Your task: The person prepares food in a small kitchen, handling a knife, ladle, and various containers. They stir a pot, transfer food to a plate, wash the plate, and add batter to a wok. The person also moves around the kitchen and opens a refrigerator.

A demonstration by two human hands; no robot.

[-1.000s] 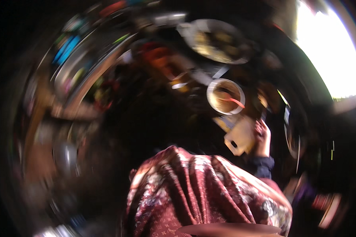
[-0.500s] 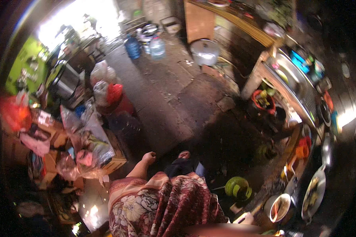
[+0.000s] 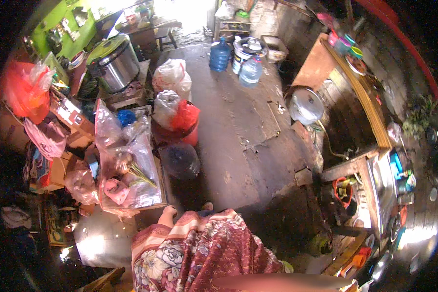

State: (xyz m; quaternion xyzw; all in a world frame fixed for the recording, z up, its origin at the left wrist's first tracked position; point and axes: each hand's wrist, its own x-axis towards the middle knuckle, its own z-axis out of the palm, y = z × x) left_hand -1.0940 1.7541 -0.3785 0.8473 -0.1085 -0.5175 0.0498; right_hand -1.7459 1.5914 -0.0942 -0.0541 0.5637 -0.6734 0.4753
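Observation:
Neither my left hand nor my right hand can be seen. My floral maroon and cream garment (image 3: 194, 248) fills the lower middle, and a bare limb (image 3: 166, 216), apparently my leg and foot, shows past its hem. Just left of it stands a low table or box covered in clear plastic (image 3: 153, 194). On this lie a pink plastic bag (image 3: 116, 191) and a bunch of green stalks (image 3: 142, 175). Beside it are a dark round container (image 3: 180, 160) and a red bucket (image 3: 191, 132) topped with plastic bags.
A large steel cooker (image 3: 117, 68) stands at the left. Ahead are a blue water bottle (image 3: 220, 56), a clear one (image 3: 250, 73) and a lidded metal pot (image 3: 305, 105). A wooden counter (image 3: 357, 87) and a steel sink (image 3: 382, 182) line the right. Dark floor (image 3: 238, 112) runs between.
The view has shifted left and forward. The bottles, pot and sink now appear farther right. The green gas cylinder, wok and ladle bowl at lower right have mostly left the picture.

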